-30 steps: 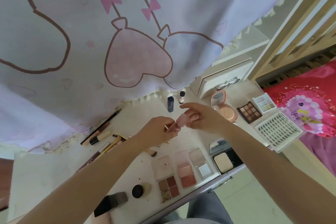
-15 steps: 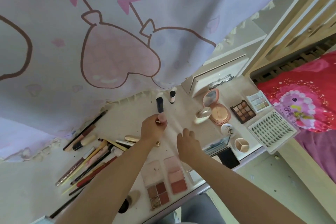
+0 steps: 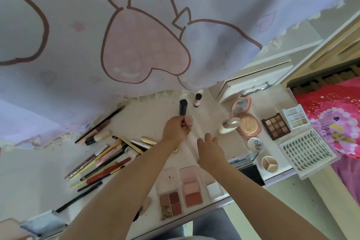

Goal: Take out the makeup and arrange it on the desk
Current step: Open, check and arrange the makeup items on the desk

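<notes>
My left hand grips a small pink makeup item just in front of a dark blue tube standing at the back of the white desk. My right hand hovers over the desk's middle with loose fingers and holds nothing. A small bottle with a black cap stands to the right of the tube. Open blush and eyeshadow palettes lie at the front edge between my forearms.
Brushes and pencils lie scattered on the left. An open pink compact, brown eyeshadow palette, pale palette, lash tray and round pots fill the right side. A curtain hangs behind; a drawer box stands back right.
My hands have come apart. The left one carried the pink item back towards the dark blue tube, and the right one let go and dropped nearer the front.
</notes>
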{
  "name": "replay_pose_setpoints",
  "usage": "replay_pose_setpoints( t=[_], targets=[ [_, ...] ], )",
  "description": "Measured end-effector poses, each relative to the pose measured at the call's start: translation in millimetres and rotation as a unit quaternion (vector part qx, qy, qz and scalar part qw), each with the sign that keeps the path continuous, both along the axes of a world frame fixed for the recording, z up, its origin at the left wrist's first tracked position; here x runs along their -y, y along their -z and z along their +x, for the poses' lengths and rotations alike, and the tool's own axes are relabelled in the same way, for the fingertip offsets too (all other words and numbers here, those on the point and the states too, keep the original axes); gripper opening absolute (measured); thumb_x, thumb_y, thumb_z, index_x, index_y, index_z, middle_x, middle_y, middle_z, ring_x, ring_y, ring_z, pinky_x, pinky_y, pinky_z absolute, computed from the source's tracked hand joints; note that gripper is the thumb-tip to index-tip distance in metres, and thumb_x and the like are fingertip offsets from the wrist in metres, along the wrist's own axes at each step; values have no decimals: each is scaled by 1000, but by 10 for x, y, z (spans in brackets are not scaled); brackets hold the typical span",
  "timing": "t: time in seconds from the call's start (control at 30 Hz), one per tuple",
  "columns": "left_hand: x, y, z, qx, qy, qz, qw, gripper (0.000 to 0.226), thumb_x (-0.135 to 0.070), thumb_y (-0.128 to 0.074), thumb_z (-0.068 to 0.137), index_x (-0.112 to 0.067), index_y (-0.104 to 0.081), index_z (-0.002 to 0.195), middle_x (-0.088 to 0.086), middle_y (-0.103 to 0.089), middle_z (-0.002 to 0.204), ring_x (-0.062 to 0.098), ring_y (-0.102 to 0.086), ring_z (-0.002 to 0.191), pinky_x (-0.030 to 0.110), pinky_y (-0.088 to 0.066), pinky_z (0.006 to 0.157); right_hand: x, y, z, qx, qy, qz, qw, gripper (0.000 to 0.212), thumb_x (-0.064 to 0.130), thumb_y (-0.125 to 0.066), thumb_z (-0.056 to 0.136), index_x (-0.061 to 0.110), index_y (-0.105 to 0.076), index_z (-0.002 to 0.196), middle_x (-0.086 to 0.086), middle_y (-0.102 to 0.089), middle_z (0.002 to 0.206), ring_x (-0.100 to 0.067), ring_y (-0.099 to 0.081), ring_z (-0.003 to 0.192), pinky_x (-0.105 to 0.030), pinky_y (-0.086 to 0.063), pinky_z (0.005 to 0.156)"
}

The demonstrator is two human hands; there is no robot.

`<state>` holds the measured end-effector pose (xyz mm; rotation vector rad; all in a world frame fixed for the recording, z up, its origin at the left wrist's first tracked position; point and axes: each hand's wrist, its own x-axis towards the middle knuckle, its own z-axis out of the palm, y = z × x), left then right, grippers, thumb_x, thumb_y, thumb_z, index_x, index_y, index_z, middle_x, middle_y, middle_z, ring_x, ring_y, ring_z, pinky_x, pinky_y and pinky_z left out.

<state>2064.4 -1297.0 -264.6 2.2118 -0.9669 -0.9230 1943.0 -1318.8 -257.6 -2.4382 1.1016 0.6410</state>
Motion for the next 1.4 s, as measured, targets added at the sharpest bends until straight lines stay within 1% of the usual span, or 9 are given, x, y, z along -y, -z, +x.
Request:
replay_pose_setpoints(
  t=[0.2,0.4,0.6,0.7,0.8,0.93,1.03,1.23,1.4],
  targets=[
    [-269,-65,198,87,104,71,988,43,-4,-48,87,-10,-48,130,8,-47,132,22,-47,119,27,-36,97,-1,14,8,14,-4,1,1000,67,34,-54,89,13,-18,142,-16,-7,151,-34,-9,140,-39,-25,111],
    [-663,-59,495,242,295,218,898,38,-10,-45,88,-13,-51,125,5,-48,129,23,-39,121,30,-39,95,-36,64,34,-15,1,18,1000,73,36,-51,90,14,-8,146,-15,5,154,-36,2,142,-42,-14,115],
    [-734,-52,561,297,332,198,873,29,-10,-39,94,-12,-54,118,7,-51,122,23,-45,114,32,-39,90,-9,-1,43,-30,3,37,999,64,34,-48,92,12,-17,144,-14,-3,153,-34,-5,142,-38,-17,115],
    [-735,-152,529,301,319,166,883,26,-17,-37,97,-12,-51,119,7,-52,119,23,-48,109,31,-39,85,-24,-150,65,12,7,45,999,45,32,-42,94,8,-39,132,-12,-40,138,-26,-39,127,-33,-35,104],
    [-780,-398,478,273,314,107,903,25,-23,-38,97,-12,-51,117,7,-54,113,21,-51,103,30,-40,82,-151,-373,87,130,11,61,989,41,32,-39,96,9,-41,130,-7,-56,117,-21,-55,105,-28,-43,89],
    [-954,-827,460,202,294,-5,934,24,-23,-45,95,-13,-56,115,4,-54,100,14,-46,90,16,-31,67,-256,-700,112,316,120,170,926,22,19,-35,98,14,-53,85,1,-49,67,-3,-47,49,-15,-38,54],
    [-1082,-1128,452,194,269,-18,943,24,-25,-40,97,-14,-53,113,-3,-44,89,9,-40,81,18,-27,62,-310,-944,202,379,158,151,899,26,15,-35,97,9,-45,74,1,-37,58,-10,-35,49,-20,-28,51],
    [-1239,-1596,250,351,210,9,912,31,-41,-29,98,-14,-43,101,4,-58,90,23,-58,81,20,-24,47,-428,-1545,409,461,175,89,865,35,18,-41,93,11,-38,60,-1,-34,56,-11,-31,51,-21,-25,49],
    [-1485,-1941,222,106,200,-89,970,28,-26,-32,99,-20,-39,73,-8,-38,60,1,-37,49,11,-32,48,-648,-1962,299,572,-2,31,820,8,34,-35,80,32,-38,73,-25,-55,53,-12,-38,44,-16,-27,41]
  ],
)
